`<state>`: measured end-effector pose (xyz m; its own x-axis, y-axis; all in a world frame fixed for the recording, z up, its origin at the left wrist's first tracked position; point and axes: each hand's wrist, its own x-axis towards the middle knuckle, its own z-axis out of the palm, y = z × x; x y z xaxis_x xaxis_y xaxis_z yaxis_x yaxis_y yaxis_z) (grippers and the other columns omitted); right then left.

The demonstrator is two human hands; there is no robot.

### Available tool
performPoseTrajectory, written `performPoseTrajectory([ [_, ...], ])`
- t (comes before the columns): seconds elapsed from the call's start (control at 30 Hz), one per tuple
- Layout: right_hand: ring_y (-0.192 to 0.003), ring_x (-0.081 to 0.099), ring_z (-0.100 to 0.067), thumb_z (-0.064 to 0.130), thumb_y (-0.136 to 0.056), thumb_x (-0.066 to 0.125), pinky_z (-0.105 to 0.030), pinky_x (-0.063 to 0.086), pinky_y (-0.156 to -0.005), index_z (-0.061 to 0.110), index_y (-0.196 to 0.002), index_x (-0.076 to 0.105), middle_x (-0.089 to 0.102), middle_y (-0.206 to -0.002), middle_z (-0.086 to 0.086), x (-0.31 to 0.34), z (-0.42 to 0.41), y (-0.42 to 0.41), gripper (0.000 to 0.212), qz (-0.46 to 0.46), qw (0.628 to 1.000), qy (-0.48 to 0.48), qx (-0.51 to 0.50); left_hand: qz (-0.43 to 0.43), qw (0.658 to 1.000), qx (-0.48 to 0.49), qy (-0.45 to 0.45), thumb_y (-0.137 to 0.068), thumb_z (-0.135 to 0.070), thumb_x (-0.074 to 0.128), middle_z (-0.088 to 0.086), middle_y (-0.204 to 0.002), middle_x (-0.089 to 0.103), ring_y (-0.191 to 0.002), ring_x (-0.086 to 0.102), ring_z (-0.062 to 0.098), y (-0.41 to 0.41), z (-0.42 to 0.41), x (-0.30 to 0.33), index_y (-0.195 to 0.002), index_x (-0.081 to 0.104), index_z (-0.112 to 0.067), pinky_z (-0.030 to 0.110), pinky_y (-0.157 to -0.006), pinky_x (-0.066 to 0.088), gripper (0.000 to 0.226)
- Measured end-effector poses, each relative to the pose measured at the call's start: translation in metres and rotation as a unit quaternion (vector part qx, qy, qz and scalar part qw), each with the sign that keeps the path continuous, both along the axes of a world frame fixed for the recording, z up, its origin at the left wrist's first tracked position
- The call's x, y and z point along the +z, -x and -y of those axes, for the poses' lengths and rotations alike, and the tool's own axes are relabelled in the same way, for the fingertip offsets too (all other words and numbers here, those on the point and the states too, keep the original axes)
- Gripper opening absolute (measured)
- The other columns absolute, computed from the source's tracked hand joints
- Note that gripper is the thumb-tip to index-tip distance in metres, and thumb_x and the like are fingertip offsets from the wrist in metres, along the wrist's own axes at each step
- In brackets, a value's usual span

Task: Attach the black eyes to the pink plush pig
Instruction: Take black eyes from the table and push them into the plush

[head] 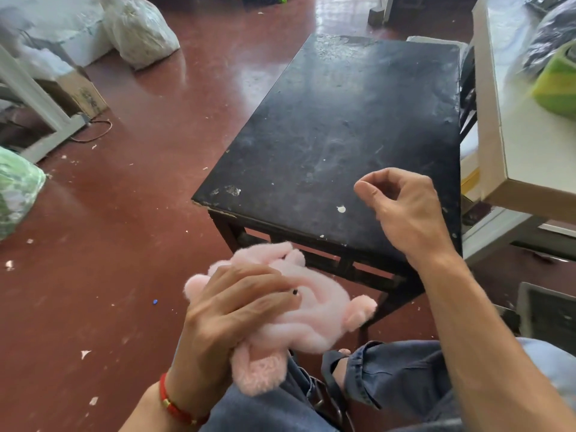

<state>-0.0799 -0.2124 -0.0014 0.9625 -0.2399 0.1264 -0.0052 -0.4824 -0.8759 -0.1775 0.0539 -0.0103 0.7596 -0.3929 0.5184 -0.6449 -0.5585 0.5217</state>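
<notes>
A glossy red-brown floor (pixel 149 213) runs under a worn black table (pixel 343 126). Below its near edge, over a denim-clad lap (pixel 402 378), the left hand (pixel 230 310) grips the pink plush pig (pixel 314 319), a small black eye (pixel 295 292) at its fingertips. The right hand (pixel 405 207) hovers over the table's near right corner, fingers loosely curled, thumb and forefinger close; whether they pinch anything is unclear.
</notes>
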Motion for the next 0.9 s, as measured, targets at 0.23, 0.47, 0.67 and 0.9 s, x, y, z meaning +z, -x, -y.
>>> performPoseTrajectory([
  [0.23, -0.064, 0.067, -0.003, 0.001, -0.094, 0.077, -0.015, 0.053, -0.06, 0.01, -0.091, 0.082, 0.079, -0.074, 0.002, 0.013, -0.035, 0.086, 0.011, -0.141, 0.914, -0.237, 0.299, 0.015, 0.999, -0.017, -0.04, -0.091, -0.026, 0.075, 0.006, -0.104, 0.081, -0.105, 0.073, 0.026, 0.002, 0.001, 0.003, -0.093, 0.086, -0.007, 0.047, -0.086, 0.054, 0.022],
  [0.47, -0.064, 0.067, -0.008, -0.004, -0.095, 0.075, -0.017, 0.055, -0.06, 0.009, -0.092, 0.082, 0.077, -0.073, -0.005, -0.01, -0.037, 0.103, 0.014, -0.178, 0.91, -0.289, 0.239, 0.001, 0.999, -0.033, -0.028, -0.089, -0.024, 0.077, 0.008, -0.099, 0.082, -0.099, 0.073, 0.028, 0.007, 0.008, -0.001, -0.09, 0.087, -0.007, 0.047, -0.084, 0.054, 0.021],
  [0.67, -0.06, 0.068, -0.007, 0.002, -0.092, 0.08, -0.017, 0.054, -0.054, 0.014, -0.089, 0.081, 0.078, -0.072, -0.002, -0.009, -0.039, 0.104, 0.012, -0.227, 0.893, -0.311, 0.234, 0.009, 0.999, -0.043, -0.018, -0.093, -0.024, 0.073, 0.01, -0.092, 0.079, -0.094, 0.071, 0.029, 0.011, 0.008, -0.001, -0.086, 0.086, -0.004, 0.045, -0.079, 0.054, 0.025],
  [0.9, -0.07, 0.077, -0.016, 0.003, -0.092, 0.081, -0.023, 0.06, -0.064, 0.014, -0.09, 0.084, 0.083, -0.08, -0.012, -0.007, -0.043, 0.113, 0.012, -0.169, 0.94, -0.198, 0.22, -0.05, 0.998, -0.045, 0.009, -0.091, -0.026, 0.074, 0.005, -0.09, 0.077, -0.094, 0.071, 0.027, 0.015, 0.006, -0.001, -0.084, 0.084, -0.006, 0.042, -0.082, 0.054, 0.023],
])
